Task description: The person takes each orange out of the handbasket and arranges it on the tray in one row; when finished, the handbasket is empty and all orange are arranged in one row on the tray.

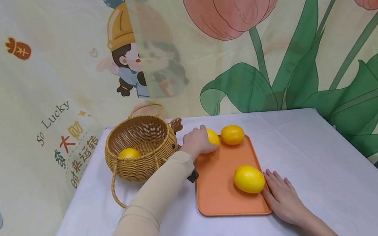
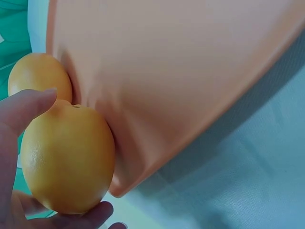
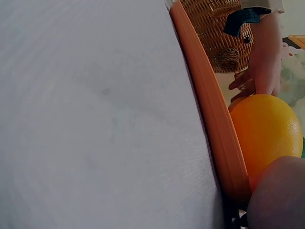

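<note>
My left hand [image 1: 196,141] grips a yellow lemon [image 1: 214,137] at the far left corner of the orange tray [image 1: 216,181]. In the left wrist view its thumb [image 2: 35,106] lies on one side of this lemon and the fingers curl round the other. A second lemon [image 1: 232,134] sits right beside it at the tray's far edge. Nearer to me, a third lemon [image 1: 249,179] lies at the tray's right side. My right hand [image 1: 285,199] rests on the table with straight fingers, against the tray's right rim near that lemon.
A round wicker basket [image 1: 145,166] with handles stands left of the tray, with one lemon [image 1: 129,153] visible inside. My left forearm passes in front of it. White cloth [image 1: 306,147] covers the table, and a printed curtain [image 1: 180,107] hangs behind.
</note>
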Available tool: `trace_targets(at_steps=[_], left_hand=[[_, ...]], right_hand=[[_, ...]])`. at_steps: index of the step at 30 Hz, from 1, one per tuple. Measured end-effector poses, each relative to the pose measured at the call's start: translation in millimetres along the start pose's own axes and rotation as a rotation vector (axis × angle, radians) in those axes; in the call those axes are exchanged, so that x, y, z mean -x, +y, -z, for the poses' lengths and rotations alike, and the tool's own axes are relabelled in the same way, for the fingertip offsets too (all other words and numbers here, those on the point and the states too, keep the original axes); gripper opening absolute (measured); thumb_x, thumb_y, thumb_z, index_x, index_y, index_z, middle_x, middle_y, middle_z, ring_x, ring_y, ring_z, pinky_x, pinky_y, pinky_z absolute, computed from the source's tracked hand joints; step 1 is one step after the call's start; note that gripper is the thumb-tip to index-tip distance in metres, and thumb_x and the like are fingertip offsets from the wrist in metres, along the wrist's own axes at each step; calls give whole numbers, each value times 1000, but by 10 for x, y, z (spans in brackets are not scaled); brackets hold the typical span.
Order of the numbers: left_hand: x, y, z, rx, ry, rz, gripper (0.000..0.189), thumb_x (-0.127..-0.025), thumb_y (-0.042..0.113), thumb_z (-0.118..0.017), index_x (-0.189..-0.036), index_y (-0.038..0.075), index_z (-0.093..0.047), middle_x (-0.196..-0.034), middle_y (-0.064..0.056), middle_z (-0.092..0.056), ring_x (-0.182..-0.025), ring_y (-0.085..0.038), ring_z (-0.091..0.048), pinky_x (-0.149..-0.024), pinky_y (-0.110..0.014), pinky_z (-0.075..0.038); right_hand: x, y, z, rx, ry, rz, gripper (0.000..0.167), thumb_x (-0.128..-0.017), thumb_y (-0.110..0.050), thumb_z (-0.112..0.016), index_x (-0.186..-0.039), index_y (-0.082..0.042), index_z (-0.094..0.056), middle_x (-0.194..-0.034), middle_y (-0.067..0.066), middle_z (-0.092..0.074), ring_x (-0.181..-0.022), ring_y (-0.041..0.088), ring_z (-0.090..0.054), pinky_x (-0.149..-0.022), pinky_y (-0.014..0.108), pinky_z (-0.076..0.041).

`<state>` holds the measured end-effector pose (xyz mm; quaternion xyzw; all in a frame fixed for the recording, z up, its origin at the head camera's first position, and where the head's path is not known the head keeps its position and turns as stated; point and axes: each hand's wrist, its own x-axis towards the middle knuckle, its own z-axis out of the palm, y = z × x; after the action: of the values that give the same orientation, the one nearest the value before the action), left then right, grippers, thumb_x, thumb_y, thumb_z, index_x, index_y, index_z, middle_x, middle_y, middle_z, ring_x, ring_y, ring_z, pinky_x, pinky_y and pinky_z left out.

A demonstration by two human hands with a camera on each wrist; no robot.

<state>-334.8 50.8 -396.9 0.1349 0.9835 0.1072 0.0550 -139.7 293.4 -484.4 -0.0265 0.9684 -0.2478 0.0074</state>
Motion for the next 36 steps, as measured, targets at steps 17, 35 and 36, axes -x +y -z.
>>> trace_targets(at_steps=[17,35,36], left_hand=[[34,-31,27,-24,5,25,86,-80,64,-75,-138,7,-46,-112,-13,-57,-94,-28,-60,-80,-44,-49],[120,-29,200,-38,29,-27,90,-78,70,-73,-136,7,-47,-116,-13,-58,-101,-30,-60,-80,-43,-51],[135,-22,235,-32,33,-34,92,-78,71,-73,-137,7,-47,-117,-13,-58,-102,-30,-60,-81,-43,-51]], right_hand=[[1,-4,-2,-4,16,31,64,-107,-30,-52,-156,7,-32,-161,30,-26,-150,50,-13,-116,67,-1],[7,11,-7,-11,11,30,65,-108,-32,-51,-156,7,-32,-161,30,-25,-150,50,-13,-116,67,0],[10,12,-4,-12,10,28,65,-108,-32,-51,-156,7,-32,-161,30,-25,-150,50,-12,-116,67,0]])
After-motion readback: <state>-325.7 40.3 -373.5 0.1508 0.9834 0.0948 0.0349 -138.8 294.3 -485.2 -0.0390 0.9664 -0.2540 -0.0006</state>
